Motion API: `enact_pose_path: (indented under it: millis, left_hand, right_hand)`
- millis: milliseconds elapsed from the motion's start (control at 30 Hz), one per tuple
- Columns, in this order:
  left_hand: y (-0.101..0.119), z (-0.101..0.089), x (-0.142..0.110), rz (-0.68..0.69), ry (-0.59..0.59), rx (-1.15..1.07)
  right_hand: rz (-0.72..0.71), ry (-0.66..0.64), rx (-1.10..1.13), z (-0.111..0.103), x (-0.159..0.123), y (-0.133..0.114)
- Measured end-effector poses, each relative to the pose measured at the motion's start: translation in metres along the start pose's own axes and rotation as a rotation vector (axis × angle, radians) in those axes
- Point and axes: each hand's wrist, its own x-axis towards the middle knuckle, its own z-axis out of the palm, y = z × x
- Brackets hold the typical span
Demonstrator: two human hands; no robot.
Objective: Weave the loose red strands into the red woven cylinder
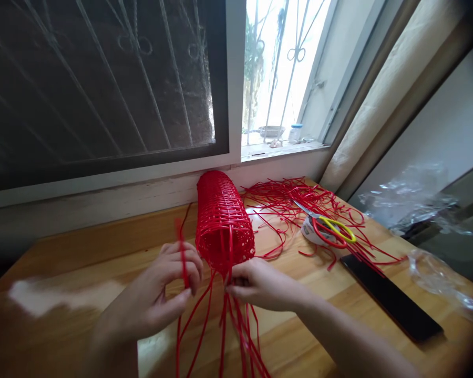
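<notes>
A red woven basket [223, 210] lies on its side on the wooden table, its round mouth facing me. Long loose red strands hang from the near rim toward the table's front. My right hand [256, 283] is closed on red strands [230, 252] at the lower edge of the mouth. Left of the basket, my left hand [169, 289] pinches a single red strand [183, 252] between thumb and fingers. The upper end of that strand is blurred by motion.
A heap of red strands [284, 194] lies at the back right. Scissors [331, 231] with red and yellow handles rest on a white roll [311, 233]. A black phone [392, 299] and clear plastic wrap [437, 283] lie on the right. Behind the table is a barred window [234, 79].
</notes>
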Motion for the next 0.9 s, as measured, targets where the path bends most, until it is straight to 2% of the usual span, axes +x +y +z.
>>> enact_pose_path:
  millis: [100,267,367,433,533,633,700,767,833,900]
  left_hand:
    - [0.001,0.003,0.0,-0.056,-0.024,-0.055]
    - [0.005,0.013,0.008,-0.193,-0.021,-0.003]
    - [0.008,0.022,0.018,-0.339,0.077,0.109]
    - [0.008,0.027,0.024,-0.379,0.147,0.169]
    - [0.008,0.028,0.025,-0.352,0.099,0.172]
    - [0.005,0.019,0.018,-0.236,0.002,0.128]
    - [0.002,0.01,0.007,-0.136,-0.018,0.036]
    - [-0.001,0.003,-0.003,-0.093,-0.014,-0.124]
    - [-0.004,0.001,-0.009,-0.18,-0.082,-0.296]
    - [-0.005,0.004,-0.009,-0.379,-0.143,-0.36]
  right_hand:
    - [-0.032,0.136,0.014,-0.01,-0.008,-0.005]
    - [-0.138,0.532,0.173,-0.021,-0.019,-0.008]
    - [-0.175,0.604,0.25,-0.019,-0.019,-0.003]
    - [-0.191,0.575,0.211,-0.017,-0.017,-0.001]
    - [-0.234,0.433,0.041,-0.016,-0.015,-0.002]
    - [-0.262,0.319,-0.076,-0.016,-0.017,-0.008]
    - [-0.258,0.279,-0.045,-0.016,-0.019,-0.012]
    - [-0.24,0.236,0.034,-0.015,-0.021,-0.015]
    - [-0.218,0.186,0.125,-0.013,-0.023,-0.016]
    - [-0.224,0.144,0.196,-0.012,-0.025,-0.015]
